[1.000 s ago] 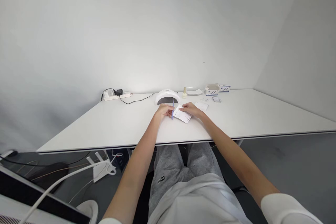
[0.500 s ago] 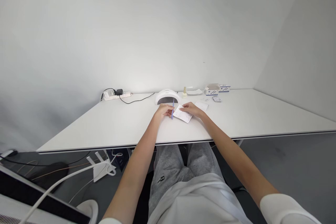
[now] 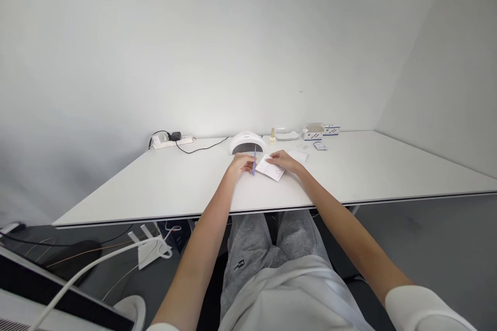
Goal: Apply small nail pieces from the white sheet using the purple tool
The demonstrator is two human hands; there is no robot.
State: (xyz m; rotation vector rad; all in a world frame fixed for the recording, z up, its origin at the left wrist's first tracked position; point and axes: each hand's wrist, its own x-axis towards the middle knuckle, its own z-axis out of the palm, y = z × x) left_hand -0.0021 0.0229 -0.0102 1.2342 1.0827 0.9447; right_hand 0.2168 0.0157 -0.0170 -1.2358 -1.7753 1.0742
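Note:
My left hand (image 3: 244, 162) pinches a slim blue-purple tool (image 3: 254, 161), held nearly upright with its narrow point at the top; it may be tweezers, but it is too small to be sure. Just to its right, my right hand (image 3: 282, 159) grips the upper edge of a white sticker sheet (image 3: 271, 168) covered in small dark marks. The sheet is tilted above the white table, close to the tool. Another pale, marked sheet (image 3: 298, 156) lies beyond my right hand, partly covered by it. Directly behind my left hand stands a white arched nail lamp (image 3: 247, 138).
A small pale-yellow bottle (image 3: 272, 138) and white papers (image 3: 287, 136) stand along the wall. Farther right are an opened carton (image 3: 312, 133), a second box (image 3: 331, 130) and a small packet (image 3: 320, 146). A power strip (image 3: 173, 142) with a black cable sits at the back left.
The blue tool has shifted very slightly left with my left hand. Both hands keep their grips, and the sheet stays almost where it was.

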